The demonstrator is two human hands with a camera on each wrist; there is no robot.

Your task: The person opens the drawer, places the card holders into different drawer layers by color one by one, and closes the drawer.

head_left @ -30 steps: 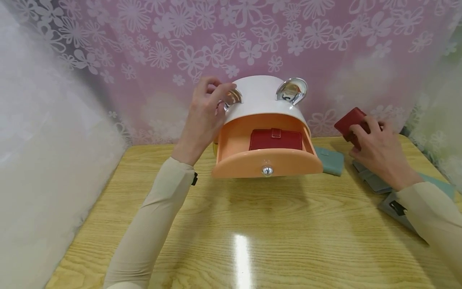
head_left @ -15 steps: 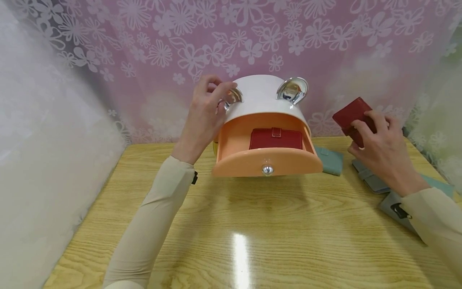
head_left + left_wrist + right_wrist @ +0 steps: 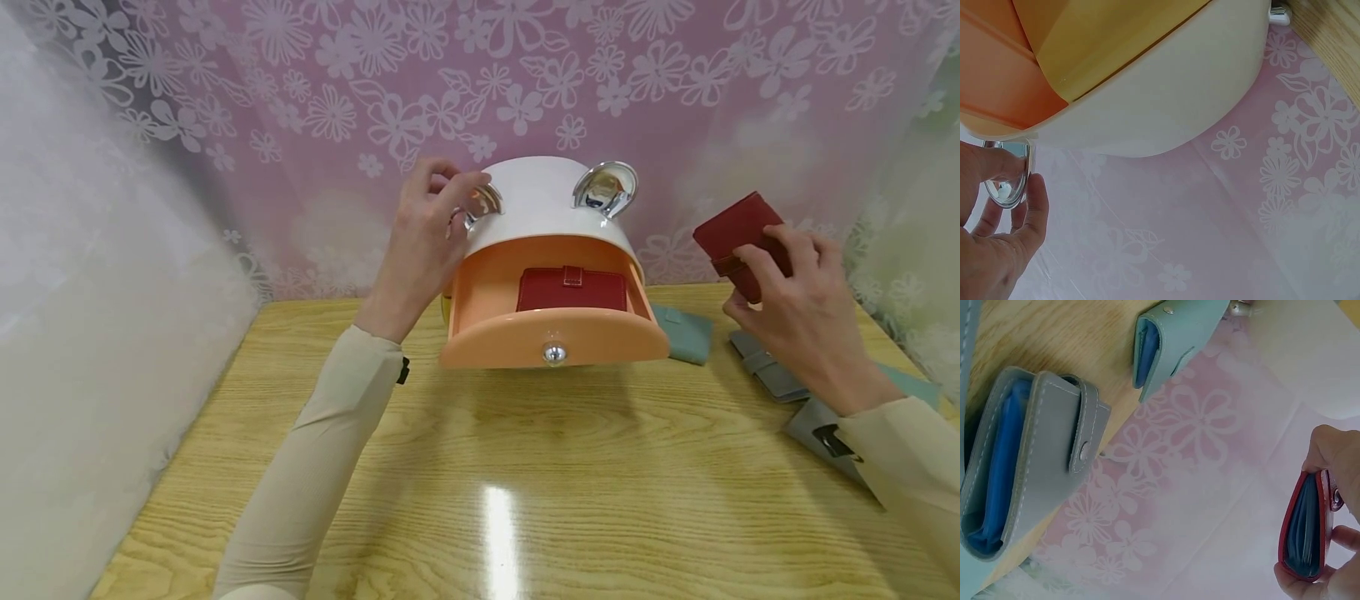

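Note:
My left hand (image 3: 427, 237) pinches the silver ear (image 3: 1007, 195) on the left of a white box (image 3: 540, 192). From the box's front an orange drawer (image 3: 487, 337) stands pulled out, a dark red card wallet (image 3: 573, 290) lying inside it. At the right, my right hand (image 3: 802, 312) grips another dark red card wallet (image 3: 738, 233) between thumb and fingers, raised over the table. In the right wrist view that wallet (image 3: 1300, 525) appears end-on, with clear sleeves inside and a snap strap at its side.
Right of the box lies a teal wallet (image 3: 682, 335). Grey wallets (image 3: 768, 367) and another teal one (image 3: 911, 385) lie under and around my right forearm on the wooden table (image 3: 420, 483). A pink flowered cloth (image 3: 337, 117) hangs behind; the box's silver right ear (image 3: 607, 190) sticks up.
My right hand has lifted the red wallet a little higher and moved slightly right, tilting it. My left hand stays at the ear, and the drawer has not moved.

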